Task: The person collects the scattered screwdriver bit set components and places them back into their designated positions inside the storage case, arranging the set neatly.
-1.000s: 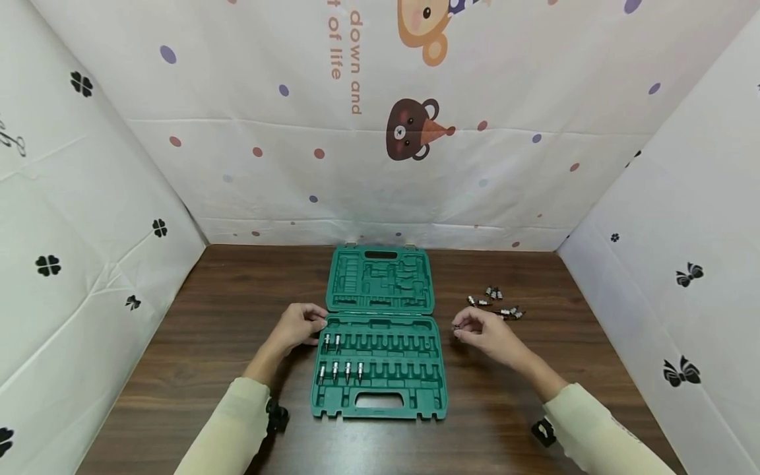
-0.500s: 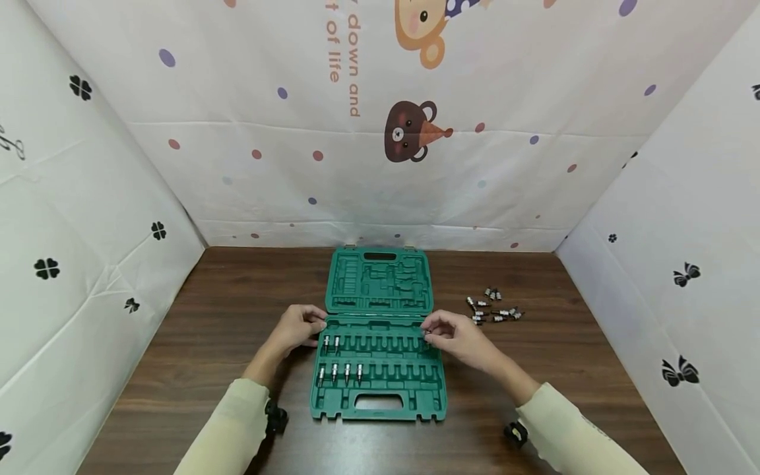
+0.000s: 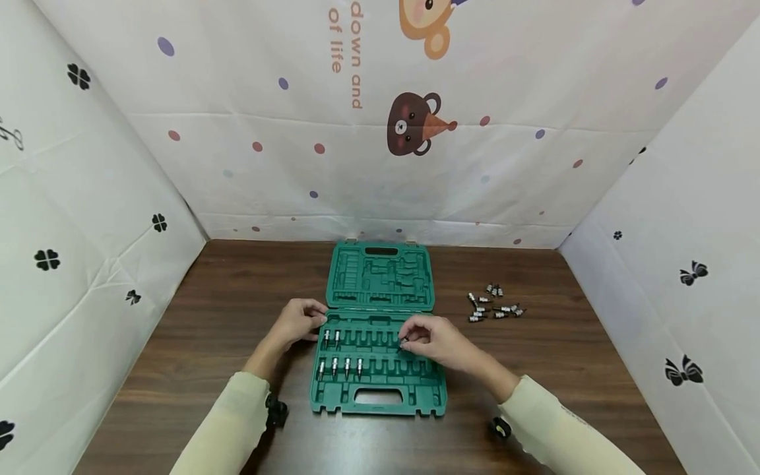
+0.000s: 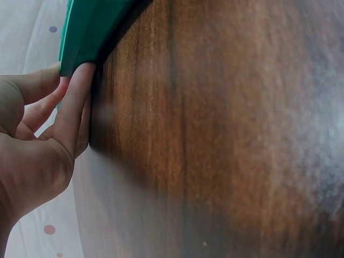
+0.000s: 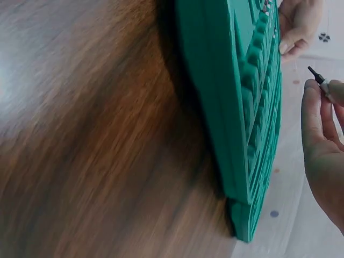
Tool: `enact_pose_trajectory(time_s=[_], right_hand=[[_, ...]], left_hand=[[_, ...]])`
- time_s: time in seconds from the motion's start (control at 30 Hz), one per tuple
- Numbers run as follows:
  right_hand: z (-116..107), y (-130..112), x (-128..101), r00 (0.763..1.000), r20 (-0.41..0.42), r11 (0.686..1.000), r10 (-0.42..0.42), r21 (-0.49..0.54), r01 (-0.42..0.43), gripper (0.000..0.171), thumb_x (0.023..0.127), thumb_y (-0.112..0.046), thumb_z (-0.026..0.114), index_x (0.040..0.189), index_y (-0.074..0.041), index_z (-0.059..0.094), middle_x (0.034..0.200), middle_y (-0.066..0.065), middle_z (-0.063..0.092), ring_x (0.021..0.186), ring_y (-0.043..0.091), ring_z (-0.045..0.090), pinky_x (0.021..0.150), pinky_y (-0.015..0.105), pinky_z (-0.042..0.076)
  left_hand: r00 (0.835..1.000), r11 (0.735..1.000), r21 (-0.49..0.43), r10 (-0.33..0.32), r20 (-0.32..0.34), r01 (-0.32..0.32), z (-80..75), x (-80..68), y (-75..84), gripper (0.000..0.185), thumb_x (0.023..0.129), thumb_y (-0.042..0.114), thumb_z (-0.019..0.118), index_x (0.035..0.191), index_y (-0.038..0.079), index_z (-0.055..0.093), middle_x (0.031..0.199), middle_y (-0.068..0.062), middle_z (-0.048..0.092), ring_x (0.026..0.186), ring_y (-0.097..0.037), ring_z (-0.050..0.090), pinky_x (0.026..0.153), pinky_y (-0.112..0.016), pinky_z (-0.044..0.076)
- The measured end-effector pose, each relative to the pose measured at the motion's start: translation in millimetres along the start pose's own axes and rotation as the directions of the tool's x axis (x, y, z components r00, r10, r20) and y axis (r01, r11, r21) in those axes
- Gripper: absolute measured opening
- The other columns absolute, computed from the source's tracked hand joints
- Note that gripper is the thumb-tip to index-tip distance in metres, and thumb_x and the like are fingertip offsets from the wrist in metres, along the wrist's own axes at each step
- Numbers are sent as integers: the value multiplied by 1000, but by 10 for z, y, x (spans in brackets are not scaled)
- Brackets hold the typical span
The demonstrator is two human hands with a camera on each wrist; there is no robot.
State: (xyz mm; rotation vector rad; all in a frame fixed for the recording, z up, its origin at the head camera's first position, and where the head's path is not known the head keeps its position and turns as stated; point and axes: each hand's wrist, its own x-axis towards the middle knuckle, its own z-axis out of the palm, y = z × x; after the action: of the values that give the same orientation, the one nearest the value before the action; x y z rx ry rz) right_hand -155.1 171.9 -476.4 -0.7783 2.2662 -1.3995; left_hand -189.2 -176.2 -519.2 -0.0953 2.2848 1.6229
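A green plastic tool case (image 3: pixel 424 398) lies unfolded on the table, its moulded lid (image 3: pixel 380 300) folded back. At the case's upper left corner, my left hand (image 3: pixel 297 322) pinches the edge, with the thumb on top and fingers against the side in the left wrist view. My right hand (image 3: pixel 436 340) is over the upper row of slots, right of the middle. Between its thumb and fingers it pinches a bit socket (image 5: pixel 317 76), whose dark tip points away from the hand in the right wrist view. Two bit sockets (image 3: pixel 337 338) sit upper left in the case, several (image 3: pixel 347 367) in the lower row.
Several loose bit sockets (image 3: pixel 500 315) lie scattered on the brown wooden table (image 3: pixel 249 277), right of the case. White printed cloth (image 3: pixel 267 178) stands at the back and both sides of the table.
My right hand has moved left from beside the loose pile to above the case, carrying the bit socket. My left hand has stayed at the case's edge.
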Motion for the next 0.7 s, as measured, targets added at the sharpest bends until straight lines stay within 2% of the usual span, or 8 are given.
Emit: enact_pose_trajectory(time_s=[0.23,0.33,0.57,0.7], right_hand=[[142,-47,127,999,46,996,3,-88,1,11,97,-16,74,107,-12,73,103,-2,73,94,10,69,81,25,60],[181,-61,163,998,59,993,7,-120,0,10,97,-16,74,107,-12,73,101,-5,73,93,8,69,81,25,60],[281,-57,222,995,98,985,4,-171,13,10,98,-16,73,108,-13,75,101,-8,72,92,5,68,80,23,59],[346,-80,253,993,114,969,-26,-242,53,10,97,-17,74,107,-16,76,103,-8,73,90,2,66,78,21,58]], left_hand=[[1000,1000,10,1,-5,-1,-11,26,16,20,103,2,61,121,-2,69,107,-17,63,90,-22,66,71,-38,65],[1000,1000,11,-1,-2,1,-6,28,19,20,103,3,61,121,-1,69,107,-17,63,91,-23,66,72,-38,65],[1000,1000,5,-9,3,9,1,20,5,20,103,3,61,122,-1,69,108,-17,63,92,-23,66,72,-38,65],[1000,1000,7,-10,3,10,-5,8,-1,21,103,3,61,122,-1,69,107,-17,63,92,-23,66,72,-38,65]])
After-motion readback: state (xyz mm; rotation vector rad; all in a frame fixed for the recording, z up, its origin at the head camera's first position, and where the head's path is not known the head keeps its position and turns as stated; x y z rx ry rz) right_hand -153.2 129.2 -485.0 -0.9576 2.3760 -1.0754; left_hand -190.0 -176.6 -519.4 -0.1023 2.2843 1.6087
